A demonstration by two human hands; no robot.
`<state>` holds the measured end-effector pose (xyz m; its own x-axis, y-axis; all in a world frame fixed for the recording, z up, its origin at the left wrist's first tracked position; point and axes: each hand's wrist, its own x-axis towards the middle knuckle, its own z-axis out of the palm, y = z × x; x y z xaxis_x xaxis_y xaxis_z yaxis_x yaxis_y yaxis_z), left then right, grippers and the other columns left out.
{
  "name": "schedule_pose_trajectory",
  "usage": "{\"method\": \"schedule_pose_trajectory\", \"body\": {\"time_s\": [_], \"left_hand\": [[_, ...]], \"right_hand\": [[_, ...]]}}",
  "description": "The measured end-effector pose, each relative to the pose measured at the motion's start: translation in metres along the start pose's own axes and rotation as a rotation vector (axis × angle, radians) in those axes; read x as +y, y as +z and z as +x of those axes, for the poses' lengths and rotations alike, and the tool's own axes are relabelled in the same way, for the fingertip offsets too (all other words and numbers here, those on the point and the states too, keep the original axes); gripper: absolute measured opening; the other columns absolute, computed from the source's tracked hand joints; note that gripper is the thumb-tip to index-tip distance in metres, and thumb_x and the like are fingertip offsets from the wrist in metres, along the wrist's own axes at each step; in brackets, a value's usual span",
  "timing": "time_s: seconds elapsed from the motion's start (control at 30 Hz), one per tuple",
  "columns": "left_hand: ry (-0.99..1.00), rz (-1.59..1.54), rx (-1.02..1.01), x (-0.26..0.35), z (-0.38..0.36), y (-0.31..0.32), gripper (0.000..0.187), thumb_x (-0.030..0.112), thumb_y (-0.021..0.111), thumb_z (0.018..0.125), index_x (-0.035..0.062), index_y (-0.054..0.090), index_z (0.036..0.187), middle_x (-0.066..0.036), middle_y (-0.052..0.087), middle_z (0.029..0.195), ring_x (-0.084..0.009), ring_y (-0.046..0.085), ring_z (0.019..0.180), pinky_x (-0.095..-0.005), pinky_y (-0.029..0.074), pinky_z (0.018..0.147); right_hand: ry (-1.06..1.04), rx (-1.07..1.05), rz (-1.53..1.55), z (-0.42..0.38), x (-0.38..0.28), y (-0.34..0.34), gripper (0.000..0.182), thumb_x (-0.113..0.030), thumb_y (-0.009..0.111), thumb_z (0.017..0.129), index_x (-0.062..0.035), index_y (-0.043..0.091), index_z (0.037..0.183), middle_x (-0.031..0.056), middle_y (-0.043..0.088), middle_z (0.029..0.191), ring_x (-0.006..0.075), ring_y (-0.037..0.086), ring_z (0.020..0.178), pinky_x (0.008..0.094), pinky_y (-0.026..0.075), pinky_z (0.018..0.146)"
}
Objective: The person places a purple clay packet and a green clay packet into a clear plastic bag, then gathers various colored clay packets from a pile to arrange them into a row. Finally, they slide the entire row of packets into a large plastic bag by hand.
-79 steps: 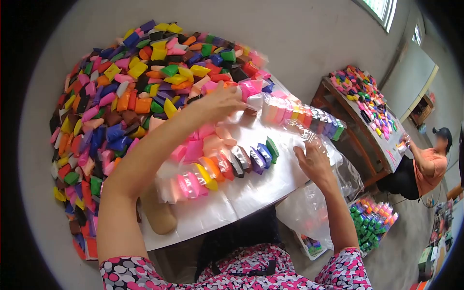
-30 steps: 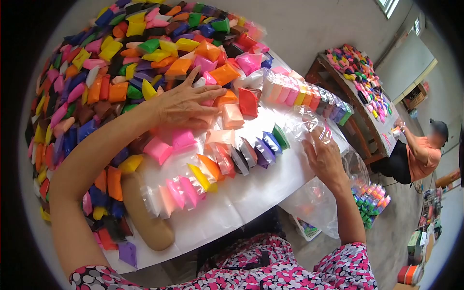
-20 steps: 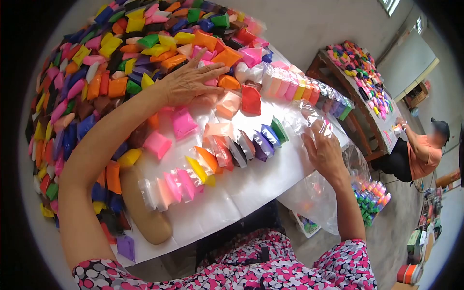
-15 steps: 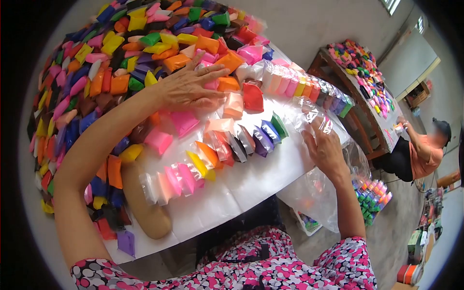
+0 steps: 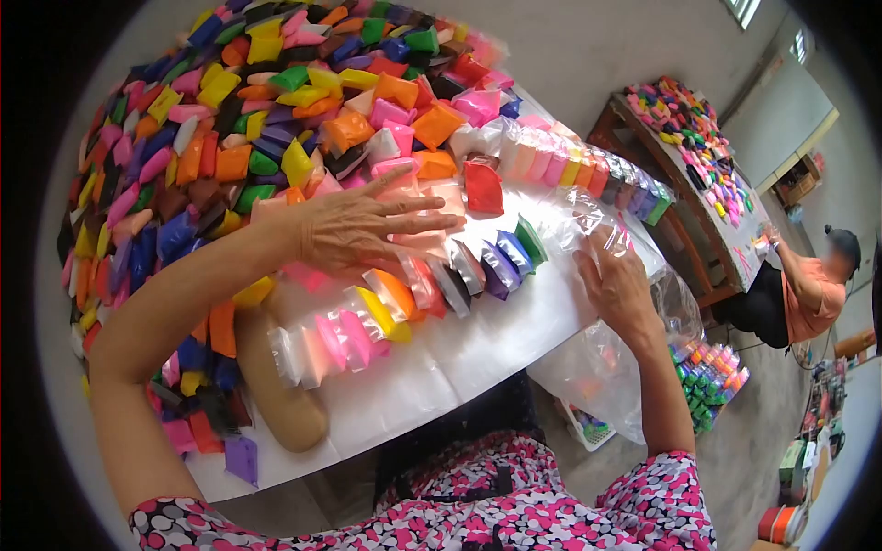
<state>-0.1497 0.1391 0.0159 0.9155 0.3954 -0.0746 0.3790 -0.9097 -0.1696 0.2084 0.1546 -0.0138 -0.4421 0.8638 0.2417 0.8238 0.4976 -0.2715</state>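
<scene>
My left hand [image 5: 363,227] is spread flat with its fingers apart, over pink and peach packets at the edge of a big heap of coloured packets [image 5: 220,89]. Its fingertips lie by a peach packet [image 5: 449,196], and a red packet [image 5: 482,187] is just beyond. Below runs a row of packets in clear wrap, from a white one [image 5: 287,356] to a green one [image 5: 530,241]. At the right, my right hand [image 5: 617,280] has its fingers curled in a clear plastic bag [image 5: 588,363], which hangs over the table edge.
Another wrapped row [image 5: 560,158] lies along the table's far side. A tan, rounded long object [image 5: 292,404] rests near the front edge. White basket [image 5: 588,432] and stacked packets [image 5: 703,376] sit below on the right. A person [image 5: 808,285] works at a second table [image 5: 684,174].
My left hand has moved down from the heap toward the wrapped row, uncovering orange and pink packets and covering the loose pink ones. The right hand stays at the bag.
</scene>
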Motion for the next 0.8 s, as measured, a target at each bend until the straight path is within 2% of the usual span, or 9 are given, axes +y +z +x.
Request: {"method": "schedule_pose_trajectory", "body": {"time_s": [0.03, 0.07, 0.17, 0.27, 0.4, 0.5, 0.63, 0.73, 0.8], "left_hand": [[0.018, 0.000, -0.001, -0.001, 0.001, 0.000, 0.066, 0.029, 0.067, 0.083, 0.0234, 0.041, 0.144, -0.006, 0.020, 0.160, -0.0227, 0.018, 0.148, -0.0591, 0.003, 0.119], [0.042, -0.088, 0.091, -0.005, 0.002, 0.010, 0.057, 0.027, 0.064, 0.085, 0.0246, 0.047, 0.139, -0.007, 0.023, 0.159, -0.0240, 0.019, 0.148, -0.0611, 0.002, 0.118], [-0.005, -0.034, 0.017, -0.011, 0.003, 0.011, 0.050, 0.025, 0.059, 0.087, 0.0269, 0.049, 0.136, -0.008, 0.027, 0.157, -0.0251, 0.021, 0.147, -0.0597, 0.002, 0.118], [-0.073, -0.071, 0.035, -0.017, 0.002, 0.006, 0.047, 0.019, 0.063, 0.083, 0.0305, 0.056, 0.128, -0.005, 0.027, 0.158, -0.0244, 0.021, 0.148, -0.0586, 0.003, 0.118], [-0.081, 0.127, 0.040, -0.028, 0.007, 0.003, 0.042, 0.020, 0.057, 0.088, 0.0314, 0.056, 0.128, -0.007, 0.029, 0.157, -0.0234, 0.025, 0.146, -0.0519, 0.007, 0.120], [-0.047, 0.136, 0.121, -0.058, 0.003, 0.025, 0.039, 0.022, 0.054, 0.090, 0.0331, 0.056, 0.127, -0.007, 0.030, 0.157, -0.0227, 0.026, 0.146, -0.0503, 0.008, 0.121], [-0.046, 0.225, 0.083, -0.065, 0.004, 0.028, 0.043, 0.030, 0.050, 0.092, 0.0382, 0.050, 0.135, -0.006, 0.027, 0.158, -0.0222, 0.024, 0.147, -0.0496, 0.006, 0.121], [-0.040, 0.259, 0.035, -0.055, 0.000, 0.023, 0.047, 0.036, 0.047, 0.094, 0.0370, 0.044, 0.141, -0.006, 0.021, 0.160, -0.0226, 0.018, 0.148, -0.0493, 0.003, 0.121], [-0.120, 0.181, -0.001, -0.043, -0.007, 0.015, 0.049, 0.039, 0.044, 0.095, 0.0345, 0.042, 0.144, -0.006, 0.018, 0.161, -0.0230, 0.015, 0.149, -0.0492, 0.002, 0.121]], "right_hand": [[0.064, -0.069, 0.014, 0.001, -0.003, -0.003, 0.048, -0.011, 0.059, 0.089, -0.0026, 0.047, 0.135, 0.0226, 0.060, 0.118, 0.0392, 0.057, 0.109, 0.0459, 0.045, 0.094], [0.054, -0.061, 0.007, 0.001, -0.002, -0.002, 0.048, -0.011, 0.059, 0.089, -0.0026, 0.047, 0.135, 0.0226, 0.059, 0.118, 0.0393, 0.057, 0.109, 0.0458, 0.045, 0.094], [0.020, -0.038, -0.001, 0.001, 0.001, 0.000, 0.048, -0.011, 0.060, 0.089, -0.0029, 0.047, 0.135, 0.0224, 0.059, 0.118, 0.0396, 0.057, 0.109, 0.0455, 0.045, 0.094], [-0.023, 0.000, 0.003, 0.002, 0.006, 0.003, 0.048, -0.011, 0.060, 0.089, -0.0031, 0.047, 0.135, 0.0222, 0.059, 0.117, 0.0393, 0.057, 0.108, 0.0453, 0.045, 0.094], [-0.065, 0.034, 0.007, 0.002, 0.010, 0.008, 0.047, -0.011, 0.060, 0.089, -0.0034, 0.048, 0.134, 0.0218, 0.060, 0.116, 0.0383, 0.058, 0.107, 0.0453, 0.045, 0.094], [-0.058, 0.025, 0.010, 0.004, 0.010, 0.007, 0.047, -0.012, 0.059, 0.089, -0.0037, 0.048, 0.134, 0.0219, 0.060, 0.115, 0.0377, 0.058, 0.107, 0.0456, 0.045, 0.093], [-0.004, -0.032, 0.044, 0.004, 0.005, 0.002, 0.047, -0.014, 0.057, 0.090, -0.0040, 0.047, 0.135, 0.0222, 0.061, 0.115, 0.0378, 0.058, 0.107, 0.0461, 0.045, 0.093], [0.001, -0.040, 0.000, 0.003, 0.004, 0.000, 0.047, -0.014, 0.057, 0.091, -0.0046, 0.046, 0.136, 0.0226, 0.060, 0.116, 0.0380, 0.057, 0.108, 0.0459, 0.045, 0.093], [-0.054, 0.046, -0.014, 0.001, 0.011, 0.008, 0.048, -0.016, 0.058, 0.092, -0.0080, 0.046, 0.138, 0.0208, 0.064, 0.106, 0.0400, 0.061, 0.098, 0.0471, 0.047, 0.086]]}}
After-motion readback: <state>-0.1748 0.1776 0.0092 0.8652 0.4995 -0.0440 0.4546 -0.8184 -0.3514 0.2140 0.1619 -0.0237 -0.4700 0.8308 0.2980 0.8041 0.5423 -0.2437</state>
